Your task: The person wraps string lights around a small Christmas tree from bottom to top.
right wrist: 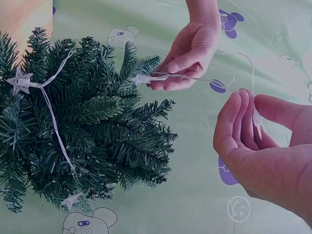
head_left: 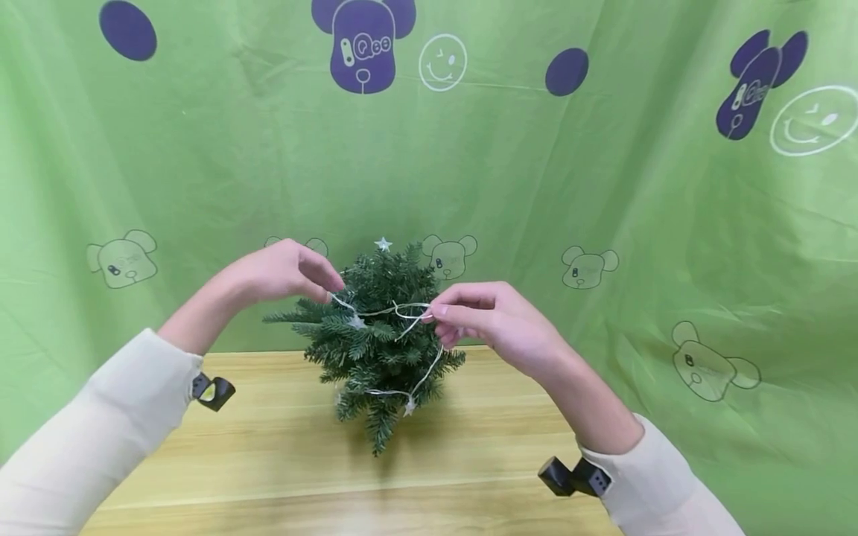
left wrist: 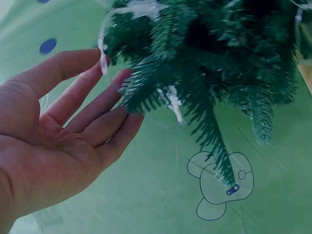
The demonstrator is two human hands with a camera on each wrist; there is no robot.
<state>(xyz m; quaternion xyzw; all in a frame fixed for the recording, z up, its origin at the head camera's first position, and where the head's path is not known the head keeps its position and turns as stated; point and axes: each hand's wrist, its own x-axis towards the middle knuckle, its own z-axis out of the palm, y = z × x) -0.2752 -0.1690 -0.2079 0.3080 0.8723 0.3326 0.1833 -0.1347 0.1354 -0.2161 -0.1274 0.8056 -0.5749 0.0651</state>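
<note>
A small artificial Christmas tree (head_left: 385, 357) stands on the table. A string of star lights (head_left: 410, 406) with clear wire lies over its branches, and one star (head_left: 383, 244) shows at the tip. At the tree's upper left, my left hand (head_left: 284, 272) pinches the wire between thumb and index finger, close to a star (head_left: 356, 321); its other fingers are loosely spread by the needles. My right hand (head_left: 503, 321), at the tree's right, pinches a loop of the same string. In the right wrist view a star light (right wrist: 257, 118) hangs at the right hand's fingers (right wrist: 226, 122).
The wood-grain table (head_left: 268, 447) extends in front of the tree. Behind and to the sides hangs a green curtain (head_left: 469, 164) printed with bear heads and smiley faces. Each sleeve carries a small black device (head_left: 575, 476) at the wrist.
</note>
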